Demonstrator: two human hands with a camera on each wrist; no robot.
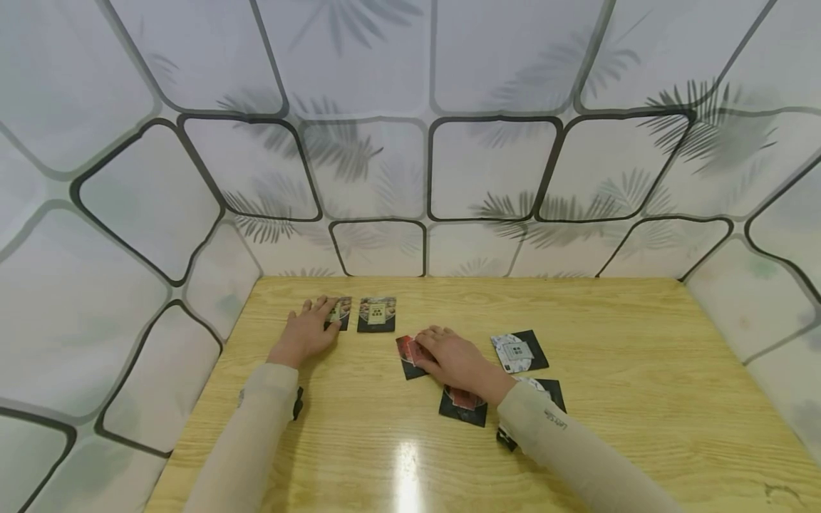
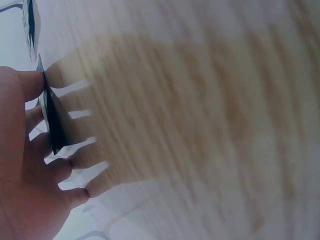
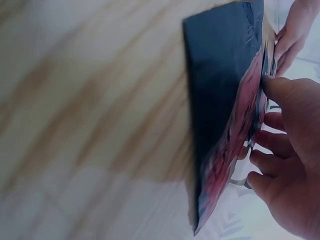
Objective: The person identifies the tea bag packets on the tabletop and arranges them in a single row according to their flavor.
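Spread fingers of the left hand [image 1: 308, 333] are laid on a brown-printed packet [image 1: 344, 314], those of the right hand [image 1: 457, 360] on a red-printed packet [image 1: 405, 350].
Beyond, on the wooden surface [image 1: 346, 456], a second red-printed packet [image 1: 463, 409] is partly hidden; if the right sleeve [image 1: 564, 436] is dragged low, this one could be pushed askew.

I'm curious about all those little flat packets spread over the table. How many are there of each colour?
Black packets with brown pictures: 2
Black packets with red: 2
Black packets with white patterning: 2
Total: 6 packets, some of them partly covered
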